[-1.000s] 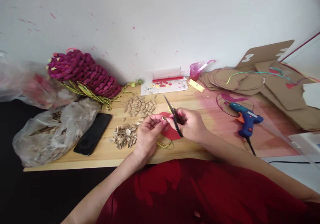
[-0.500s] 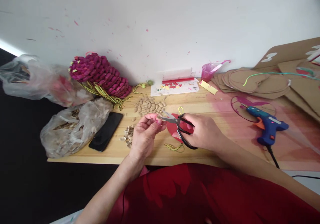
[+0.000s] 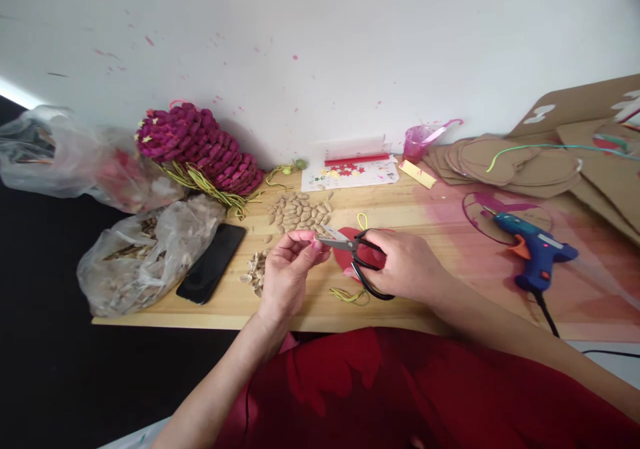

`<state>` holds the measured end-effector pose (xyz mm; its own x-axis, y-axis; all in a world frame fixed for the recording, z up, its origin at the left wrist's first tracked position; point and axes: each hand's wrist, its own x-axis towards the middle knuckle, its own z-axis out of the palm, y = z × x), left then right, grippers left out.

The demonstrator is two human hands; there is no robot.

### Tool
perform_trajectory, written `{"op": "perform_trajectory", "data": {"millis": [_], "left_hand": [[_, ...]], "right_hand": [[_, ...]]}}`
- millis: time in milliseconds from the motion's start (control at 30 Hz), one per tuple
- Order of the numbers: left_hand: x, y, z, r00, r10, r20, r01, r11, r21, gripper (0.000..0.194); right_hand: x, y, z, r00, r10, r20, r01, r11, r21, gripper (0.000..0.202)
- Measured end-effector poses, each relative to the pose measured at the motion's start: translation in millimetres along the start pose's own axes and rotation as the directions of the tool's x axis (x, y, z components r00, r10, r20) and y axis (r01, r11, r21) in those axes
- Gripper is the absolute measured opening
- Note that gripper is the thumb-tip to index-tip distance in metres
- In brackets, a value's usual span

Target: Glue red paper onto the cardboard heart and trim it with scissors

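Note:
Between the thumb and fingers of my left hand (image 3: 290, 265) is a small peanut shell piece, mostly hidden by the fingertips. My right hand (image 3: 403, 262) grips black-handled scissors (image 3: 370, 282), their blades pointing left and touching the shell piece. A red disc (image 3: 345, 249) with a yellow loop above and yellow-green strings below lies behind the scissors on the wooden table (image 3: 310, 310). Whole peanuts (image 3: 300, 211) are spread beyond my left hand. Broken shells (image 3: 256, 272) lie just left of that hand.
A black phone (image 3: 211, 264) and a plastic bag of shells (image 3: 150, 255) are at left, near a magenta peanut-covered object (image 3: 200, 145). On the right lie a blue glue gun (image 3: 537, 252) and cardboard shapes (image 3: 520, 169). A pink cup (image 3: 416, 143) stands at the back.
The scissor blades have moved slightly left and closed somewhat at the shell piece. Both hands keep their holds.

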<state>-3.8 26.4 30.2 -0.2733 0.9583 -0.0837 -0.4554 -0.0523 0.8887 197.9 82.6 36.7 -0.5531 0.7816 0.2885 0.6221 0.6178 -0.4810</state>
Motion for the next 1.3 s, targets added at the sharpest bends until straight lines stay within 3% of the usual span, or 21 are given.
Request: {"op": "perform_trajectory", "data": {"millis": [833,1300], "left_hand": [[3.1,-2.4,0.6,0.996,-0.088,-0.014,0.087,0.995,-0.054,0.031],[1.4,-7.4,-0.2,1.000,-0.001,-0.004,0.001,0.999,-0.046,0.025]], "right_hand": [[0.9,-1.5,-1.3,0.994,0.066,0.091,-0.064,0.998,-0.022,0.047],[1.9,-3.8,-3.5,0.983,0.102,0.155,-0.103,0.995,-0.003,0.048]]}}
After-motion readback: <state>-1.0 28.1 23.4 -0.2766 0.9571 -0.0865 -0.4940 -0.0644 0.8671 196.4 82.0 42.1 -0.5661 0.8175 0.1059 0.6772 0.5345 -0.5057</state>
